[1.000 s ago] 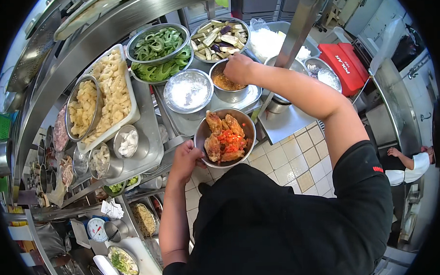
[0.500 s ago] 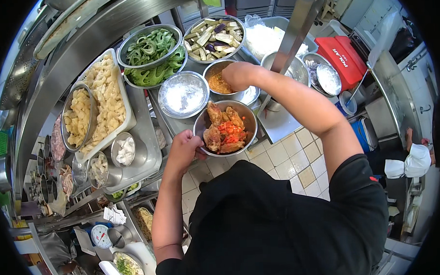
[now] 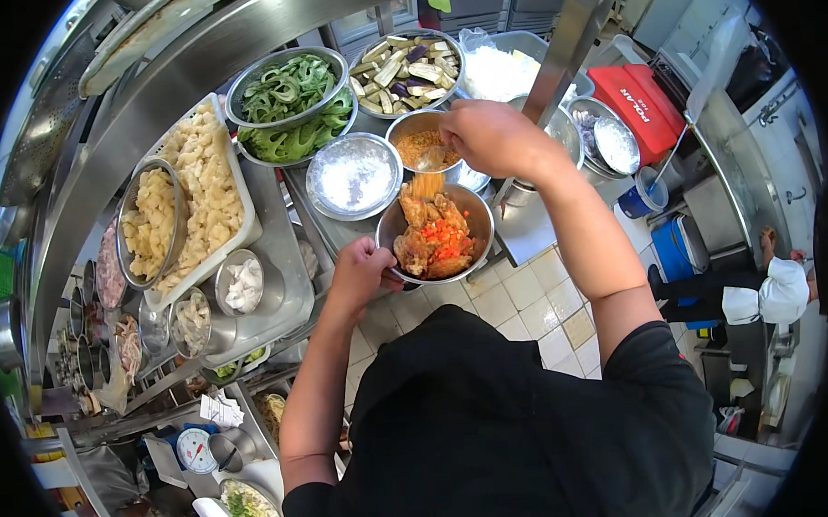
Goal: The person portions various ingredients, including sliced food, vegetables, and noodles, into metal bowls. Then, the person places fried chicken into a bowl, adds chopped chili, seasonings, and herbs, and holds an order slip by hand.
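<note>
My left hand grips the rim of a steel mixing bowl, fingers closed on its left side. Inside it lie browned fried chicken pieces topped with chopped red chilli. My right hand is closed on a spoon, its handle mostly hidden by the fingers. The spoon is tipped at the near rim of a smaller steel bowl of golden crumbs. A blurred stream of crumbs drops from it onto the chicken.
A powder-dusted steel bowl sits left of the crumbs. Behind are bowls of sliced green vegetable and cut eggplant. A tray of pale battered pieces stands left. A metal post rises beside my right forearm. Another person is far right.
My right hand has come up out of the crumb bowl with a spoon, and crumbs now fall onto the chicken. My left hand still holds the mixing bowl, slightly farther right in view.
</note>
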`<state>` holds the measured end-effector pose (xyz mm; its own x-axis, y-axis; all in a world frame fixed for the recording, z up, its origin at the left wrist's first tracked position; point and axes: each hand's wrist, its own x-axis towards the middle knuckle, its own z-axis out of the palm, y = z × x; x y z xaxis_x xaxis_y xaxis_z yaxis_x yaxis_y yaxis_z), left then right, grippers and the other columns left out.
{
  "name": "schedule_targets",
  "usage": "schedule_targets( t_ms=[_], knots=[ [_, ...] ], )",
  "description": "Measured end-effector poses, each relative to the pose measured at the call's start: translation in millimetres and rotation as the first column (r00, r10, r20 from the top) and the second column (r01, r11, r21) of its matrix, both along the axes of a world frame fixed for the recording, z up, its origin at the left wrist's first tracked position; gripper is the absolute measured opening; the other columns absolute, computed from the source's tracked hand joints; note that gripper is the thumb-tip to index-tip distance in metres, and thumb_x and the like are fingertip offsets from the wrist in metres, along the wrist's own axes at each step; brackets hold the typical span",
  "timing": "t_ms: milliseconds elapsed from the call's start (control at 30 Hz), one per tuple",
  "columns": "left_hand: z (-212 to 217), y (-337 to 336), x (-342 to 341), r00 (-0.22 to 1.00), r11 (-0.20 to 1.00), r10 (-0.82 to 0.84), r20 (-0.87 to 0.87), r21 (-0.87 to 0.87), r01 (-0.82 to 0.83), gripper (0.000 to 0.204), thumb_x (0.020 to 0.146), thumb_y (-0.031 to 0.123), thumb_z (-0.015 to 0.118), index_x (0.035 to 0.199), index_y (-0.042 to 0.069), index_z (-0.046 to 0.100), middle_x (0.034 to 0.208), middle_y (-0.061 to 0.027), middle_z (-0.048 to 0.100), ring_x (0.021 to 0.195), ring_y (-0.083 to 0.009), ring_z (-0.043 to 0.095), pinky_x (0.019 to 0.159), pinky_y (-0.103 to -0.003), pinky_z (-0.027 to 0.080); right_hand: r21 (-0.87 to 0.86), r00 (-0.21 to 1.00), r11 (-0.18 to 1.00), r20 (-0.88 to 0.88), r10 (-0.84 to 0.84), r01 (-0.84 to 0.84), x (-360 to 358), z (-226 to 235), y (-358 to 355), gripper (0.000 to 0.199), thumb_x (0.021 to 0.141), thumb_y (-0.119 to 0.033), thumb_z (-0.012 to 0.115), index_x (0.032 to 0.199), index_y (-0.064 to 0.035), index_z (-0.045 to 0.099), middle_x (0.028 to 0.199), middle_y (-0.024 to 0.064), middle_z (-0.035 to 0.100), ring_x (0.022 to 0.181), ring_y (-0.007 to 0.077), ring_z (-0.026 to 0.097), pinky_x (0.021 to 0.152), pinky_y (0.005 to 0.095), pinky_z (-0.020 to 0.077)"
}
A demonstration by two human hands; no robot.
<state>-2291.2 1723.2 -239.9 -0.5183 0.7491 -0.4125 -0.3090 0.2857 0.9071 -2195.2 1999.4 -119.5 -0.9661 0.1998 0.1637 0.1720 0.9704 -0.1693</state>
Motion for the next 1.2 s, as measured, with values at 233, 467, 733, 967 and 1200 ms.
schedule_targets(
  t_ms=[233, 467, 733, 967, 1200],
  knots=[
    [-2, 0, 6, 0.999, 1.0, 0.023, -0.028, -0.007, -0.023, 0.008, 0.09, 0.01, 0.06, 0.088, 0.003, 0.056, 0.078, -0.0096, 0.066, 0.06, -0.0196, 0.066, 0.056, -0.032, 0.059, 0.008, 0.928, 0.994, 0.357, -0.102, 0.106, -62, -66, 7, 0.022, 0.078, -0.013, 0.067, 0.093, 0.0, 0.077, 0.096, 0.0224, 0.074, 0.096, 0.0377, 0.072, 0.083, 0.0457, 0.0574],
    [-3, -1, 9, 0.997, 0.996, 0.069, -0.031, 0.05, -0.068, 0.01, 0.088, 0.007, 0.061, 0.086, 0.001, 0.053, 0.076, -0.0105, 0.064, 0.059, -0.0195, 0.067, 0.055, -0.031, 0.06, -0.153, 0.985, 0.979, 0.132, -0.115, 0.135, -26, -32, 23, 0.019, 0.081, -0.01, 0.06, 0.092, -0.0048, 0.075, 0.094, 0.0203, 0.074, 0.093, 0.0381, 0.071, 0.082, 0.0472, 0.0561],
    [3, 0, 21, 0.997, 0.997, 0.076, -0.02, 0.034, -0.076, 0.007, 0.09, 0.008, 0.061, 0.09, 0.003, 0.055, 0.081, -0.0099, 0.067, 0.065, -0.0195, 0.067, 0.06, -0.033, 0.06, 0.067, 0.987, 0.989, 0.083, -0.135, 0.13, -19, -24, 14, 0.018, 0.083, -0.01, 0.061, 0.092, -0.0034, 0.076, 0.097, 0.0201, 0.075, 0.096, 0.0372, 0.072, 0.083, 0.0472, 0.0571],
    [-2, -6, 33, 0.989, 0.989, 0.146, -0.013, 0.026, -0.146, 0.008, 0.09, 0.007, 0.061, 0.089, 0.004, 0.055, 0.082, -0.0093, 0.066, 0.067, -0.0195, 0.067, 0.061, -0.034, 0.061, -0.051, 0.959, 0.993, 0.268, -0.091, 0.108, -45, -61, 13, 0.021, 0.085, -0.014, 0.063, 0.095, -0.0021, 0.077, 0.102, 0.0216, 0.074, 0.099, 0.0367, 0.072, 0.085, 0.0465, 0.0575],
    [-5, -7, 41, 0.98, 0.979, 0.201, 0.009, 0.043, -0.201, 0.012, 0.089, 0.006, 0.062, 0.084, 0.001, 0.052, 0.078, -0.0114, 0.065, 0.064, -0.0202, 0.068, 0.057, -0.033, 0.062, -0.127, 1.0, 0.992, 0.016, -0.011, 0.013, 21, 8, 0, 0.016, 0.083, -0.008, 0.059, 0.092, -0.0043, 0.072, 0.093, 0.0187, 0.072, 0.093, 0.0387, 0.069, 0.082, 0.0458, 0.0552]
  ],
)
